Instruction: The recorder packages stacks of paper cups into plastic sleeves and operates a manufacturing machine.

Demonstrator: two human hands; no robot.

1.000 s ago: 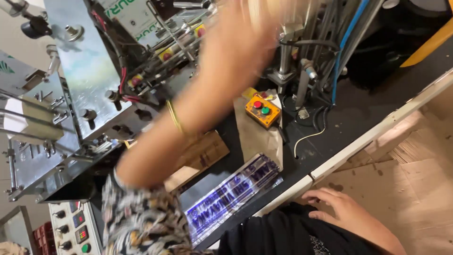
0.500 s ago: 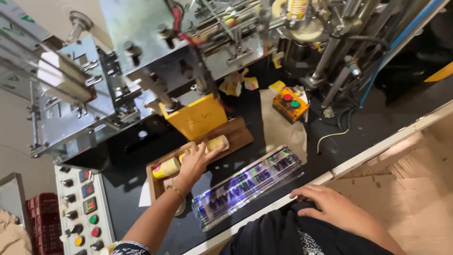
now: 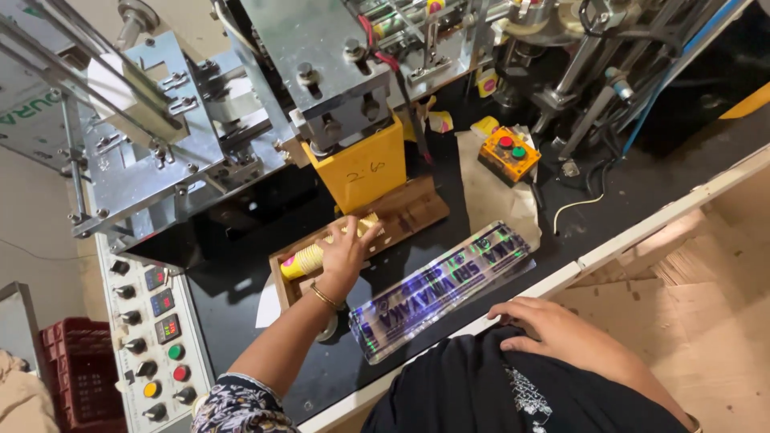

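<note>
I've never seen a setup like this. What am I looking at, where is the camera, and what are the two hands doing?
The picture comes from a camera worn on a person's head, looking down, so the two bare arms are that person's own. There is no robot here. Across the top stands a metal machine with plates, rods and cables, a yellow block at its front, and a white control panel with knobs and coloured buttons at the lower left. On the black worktop lie a wooden tray, a small orange box with a red and a green button, brown paper under it, and a long clear printed sleeve. The left hand rests on a lying stack of yellowish paper cups in the tray; its fingers curl over the stack. The right hand lies flat on dark cloth at the table edge, holding nothing.
</note>
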